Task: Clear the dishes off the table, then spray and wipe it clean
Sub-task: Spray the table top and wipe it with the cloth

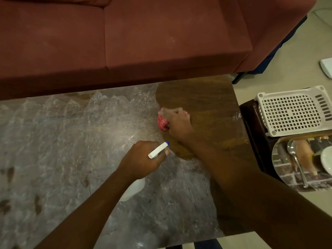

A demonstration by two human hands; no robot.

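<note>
The wooden table (pixel 71 150) is covered in a whitish wet film over most of its top. Its right end shows a dark wiped patch (pixel 201 101). My right hand (pixel 177 126) presses a bunched red cloth (pixel 162 123) on the table at the edge of that patch. My left hand (pixel 142 159) grips a white spray bottle (pixel 133 190) by its neck, nozzle with a blue tip (pixel 167 143) pointing right toward the cloth. The bottle's body shows below my wrist.
A maroon sofa (pixel 125 36) runs along the table's far side. To the right, on a low dark stand, sit a white plastic basket (pixel 292 112) and a tray (pixel 283 177) holding a spoon (pixel 296 160) and a white dish (pixel 326 159).
</note>
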